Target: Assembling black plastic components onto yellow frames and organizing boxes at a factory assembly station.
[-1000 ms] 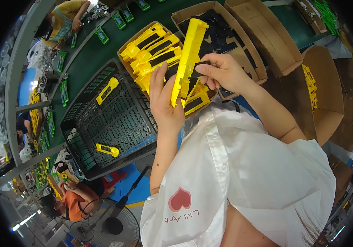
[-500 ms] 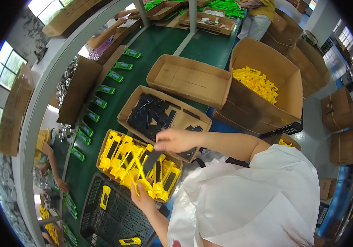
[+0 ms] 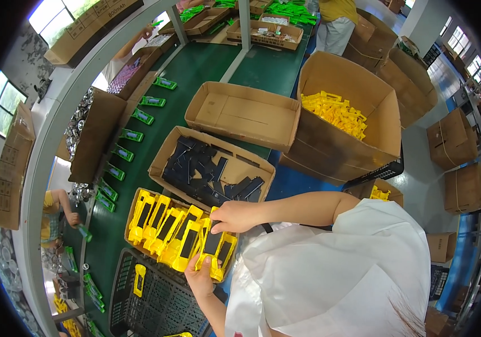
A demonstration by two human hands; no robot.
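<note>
My left hand [image 3: 200, 276] grips the lower end of a yellow plastic housing [image 3: 201, 245], thumb on top. A flat black panel [image 3: 213, 242] lies in the housing's face. At its upper end, my right hand [image 3: 235, 217] is closed over the housing and panel, fingers pressed down on them. Beneath and beside it, several yellow housings with black panels [image 3: 167, 224] stand in a row in a shallow cardboard box [image 3: 132, 220]. Just beyond is a cardboard tray [image 3: 159, 164] of loose black panels [image 3: 187, 163].
A black plastic crate [image 3: 118, 281] with a yellow housing [image 3: 139, 279] is near left. Behind stand an open cardboard tray [image 3: 240, 112] and a tall carton [image 3: 330, 154] of yellow parts [image 3: 336, 112]. Green pieces [image 3: 132, 135] line the green belt [image 3: 156, 140]; a co-worker's hand [image 3: 73, 219] is beside it.
The dark panel, held up in my right hand before, now lies in the yellow housing, with both hands on it. The view has shifted. The co-worker's hand at left has lifted a green piece.
</note>
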